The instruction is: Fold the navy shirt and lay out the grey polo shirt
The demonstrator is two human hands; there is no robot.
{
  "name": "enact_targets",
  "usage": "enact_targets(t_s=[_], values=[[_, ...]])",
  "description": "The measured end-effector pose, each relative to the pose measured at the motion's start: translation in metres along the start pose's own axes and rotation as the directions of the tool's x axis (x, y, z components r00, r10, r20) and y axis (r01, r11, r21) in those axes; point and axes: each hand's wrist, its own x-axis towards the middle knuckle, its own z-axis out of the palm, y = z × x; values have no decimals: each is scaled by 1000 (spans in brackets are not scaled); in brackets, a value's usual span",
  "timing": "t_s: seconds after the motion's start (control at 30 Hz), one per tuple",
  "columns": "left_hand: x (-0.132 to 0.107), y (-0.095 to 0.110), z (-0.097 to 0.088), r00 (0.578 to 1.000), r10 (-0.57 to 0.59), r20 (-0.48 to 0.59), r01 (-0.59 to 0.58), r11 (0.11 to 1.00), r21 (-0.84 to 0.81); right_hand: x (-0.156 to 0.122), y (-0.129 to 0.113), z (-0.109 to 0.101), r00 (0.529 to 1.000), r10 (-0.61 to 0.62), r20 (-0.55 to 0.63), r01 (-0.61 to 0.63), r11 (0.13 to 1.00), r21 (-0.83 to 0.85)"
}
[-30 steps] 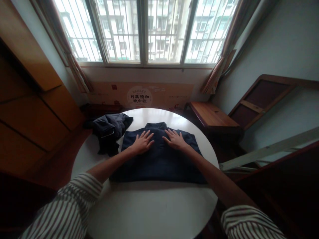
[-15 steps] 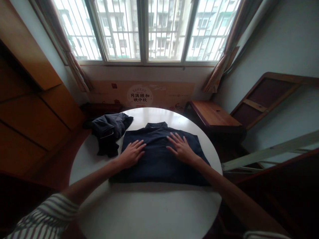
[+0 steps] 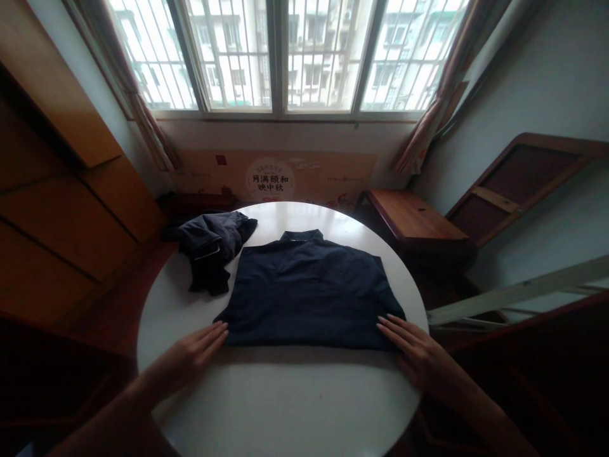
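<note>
Dark blue shirt [image 3: 309, 292] lies spread out on the round white table [image 3: 290, 409], right in front of me; its collar [image 3: 302, 235] points away from me, toward the window [image 3: 278, 57], and its bottom edge is the side close to my tummy; I can't see any sleeves sticking out.

My left hand [image 3: 202, 349] is at the near left corner, and my right hand [image 3: 413, 346] is at the near right corner; on both hands the fingers are side by side, nearly straight, with the tips on the cloth; my thumbs are hidden, so I can't see if I am pinching the shirt or just pressing on it.

I think the job right now is making the bottom part neat, pulling the two corners straight; most of the cloth looks pretty smooth, so this step seems nearly done; to me, the next move needs a good hold on both corners, with both hands going the same way at the same speed; if one hand tugs harder, the shirt could go crooked or get wrinkly.

A heap of dark clothes [image 3: 212, 238] sits on the left side of the table, near the shirt; my hands are not touching it.
</note>
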Motion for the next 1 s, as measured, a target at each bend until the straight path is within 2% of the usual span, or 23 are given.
enact_targets(t_s=[0.1, 0.27, 0.4, 0.53, 0.63, 0.77, 0.83, 0.9, 1.0], values=[[-9, -3, -1, 997, -37, -64, 40, 999, 35, -11, 11, -8, 999, 11, -48, -12, 1000, -24], [-11, 2, -3, 987, -32, -160, 38, 999, 34, -21, 12, -17, 996, 44, -80, -39, 997, 65], [-3, 4, -4, 985, -60, -162, 61, 998, 2, -22, 12, -12, 994, 55, -99, -52, 998, 35], [7, -3, -4, 985, -89, -145, 87, 996, -19, -18, 15, -7, 988, 77, -137, -79, 997, -3], [10, -8, -2, 981, -106, -163, 88, 990, -109, -16, 18, -9, 981, 85, -175, -78, 996, 46], [8, -13, 7, 961, -185, -206, 123, 951, -282, -17, 23, -9, 961, 159, -228, -112, 972, 206], [8, -17, 15, 957, -213, -195, 141, 934, -328, -16, 27, -4, 955, 219, -199, -158, 946, 282], [11, -22, 23, 962, -203, -184, 127, 924, -359, -16, 34, 3, 959, 256, -121, -202, 918, 342], [17, -31, 26, 961, -198, -193, 102, 902, -420, -14, 46, 10, 967, 248, -56, -204, 888, 413]])
